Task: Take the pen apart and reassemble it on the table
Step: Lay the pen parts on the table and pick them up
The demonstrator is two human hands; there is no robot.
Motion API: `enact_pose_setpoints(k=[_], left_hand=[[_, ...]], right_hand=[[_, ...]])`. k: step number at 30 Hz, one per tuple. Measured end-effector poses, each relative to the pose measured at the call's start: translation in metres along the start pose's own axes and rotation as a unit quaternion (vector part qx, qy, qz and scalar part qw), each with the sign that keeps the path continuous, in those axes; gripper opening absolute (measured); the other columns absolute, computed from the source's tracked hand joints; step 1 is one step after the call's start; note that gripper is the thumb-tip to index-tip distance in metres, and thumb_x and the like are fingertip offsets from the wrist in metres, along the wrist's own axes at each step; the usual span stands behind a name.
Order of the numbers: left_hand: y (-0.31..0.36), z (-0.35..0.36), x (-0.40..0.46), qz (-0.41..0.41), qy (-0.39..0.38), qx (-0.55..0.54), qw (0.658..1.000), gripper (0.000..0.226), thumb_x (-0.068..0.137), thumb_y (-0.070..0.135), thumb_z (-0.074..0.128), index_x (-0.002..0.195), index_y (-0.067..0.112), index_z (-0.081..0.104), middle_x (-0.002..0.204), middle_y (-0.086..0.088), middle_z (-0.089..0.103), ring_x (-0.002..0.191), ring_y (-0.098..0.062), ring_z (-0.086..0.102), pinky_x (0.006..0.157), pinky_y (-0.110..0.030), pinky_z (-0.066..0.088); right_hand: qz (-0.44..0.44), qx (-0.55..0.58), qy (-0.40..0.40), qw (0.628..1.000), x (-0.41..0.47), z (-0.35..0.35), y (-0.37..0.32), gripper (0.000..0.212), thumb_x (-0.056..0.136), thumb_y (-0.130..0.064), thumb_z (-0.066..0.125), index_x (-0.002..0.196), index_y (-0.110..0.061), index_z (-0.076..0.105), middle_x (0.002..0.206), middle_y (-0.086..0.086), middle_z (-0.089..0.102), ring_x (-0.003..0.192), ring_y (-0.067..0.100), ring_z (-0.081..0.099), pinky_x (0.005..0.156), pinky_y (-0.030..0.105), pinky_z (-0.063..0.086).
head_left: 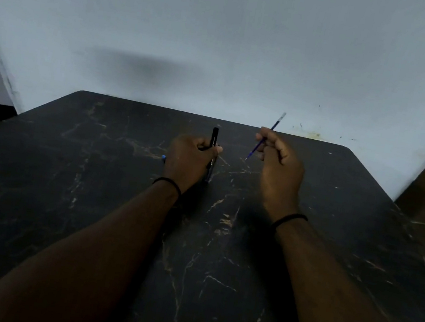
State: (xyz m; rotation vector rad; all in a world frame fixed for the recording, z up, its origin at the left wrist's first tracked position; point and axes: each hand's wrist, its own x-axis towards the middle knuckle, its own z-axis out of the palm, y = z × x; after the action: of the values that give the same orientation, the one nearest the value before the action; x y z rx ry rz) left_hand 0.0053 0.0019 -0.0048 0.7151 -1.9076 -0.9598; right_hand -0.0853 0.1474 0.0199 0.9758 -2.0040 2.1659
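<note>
Your left hand (188,157) is clenched around the black pen barrel (214,140), which stands almost upright over the middle of the table (63,193): its long axis runs near vertical, the upper end poking out above your fingers toward the wall, the lower end slanting down just past the heel of the hand. Your right hand (278,162) pinches the thin blue refill (264,138) between thumb and fingertips, the other fingers curled in. The refill lies on a diagonal, its pale rear end up and to the right above the table's far edge, its writing tip down and to the left, aimed toward the barrel but well apart from it. A small blue piece (163,157) peeks out at the left side of your left hand; what it is cannot be told. A dark band (168,181) circles each wrist. The table is black with pale marble veins, its far edge against a plain grey-white wall (224,38), the light dim
</note>
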Motion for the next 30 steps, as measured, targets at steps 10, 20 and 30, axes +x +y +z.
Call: enact_pose_setpoints(k=[10, 20, 30], left_hand=[[0.0, -0.001, -0.001, -0.009, 0.006, 0.025, 1.0, 0.037, 0.083, 0.034, 0.077, 0.056, 0.014, 0.061, 0.051, 0.005, 0.054, 0.046, -0.005, 0.046, 0.053, -0.027, 0.042], [0.002, -0.002, -0.002, -0.009, 0.009, 0.031, 0.999, 0.037, 0.084, 0.033, 0.076, 0.053, 0.022, 0.059, 0.045, 0.01, 0.051, 0.04, 0.0, 0.042, 0.05, -0.023, 0.039], [0.005, -0.004, -0.004, -0.005, 0.003, 0.028, 1.0, 0.026, 0.087, 0.032, 0.074, 0.081, 0.007, 0.075, 0.074, -0.013, 0.072, 0.066, -0.025, 0.069, 0.066, -0.043, 0.057]], right_hand=[[0.063, -0.322, 0.056, 0.943, 0.025, -0.037, 0.033, 0.016, 0.096, -0.021, 0.059, 0.11, -0.013, 0.06, 0.098, 0.004, 0.064, 0.087, 0.023, 0.058, 0.074, 0.026, 0.036], [0.116, -0.443, -0.021, 0.889, 0.025, -0.043, 0.034, 0.031, 0.085, -0.035, 0.058, 0.073, -0.007, 0.064, 0.081, 0.017, 0.067, 0.081, 0.04, 0.066, 0.072, 0.039, 0.055], [0.122, -0.426, -0.094, 0.891, 0.021, -0.03, 0.031, 0.023, 0.09, -0.023, 0.055, 0.079, -0.005, 0.063, 0.083, 0.018, 0.063, 0.085, 0.04, 0.066, 0.074, 0.042, 0.054]])
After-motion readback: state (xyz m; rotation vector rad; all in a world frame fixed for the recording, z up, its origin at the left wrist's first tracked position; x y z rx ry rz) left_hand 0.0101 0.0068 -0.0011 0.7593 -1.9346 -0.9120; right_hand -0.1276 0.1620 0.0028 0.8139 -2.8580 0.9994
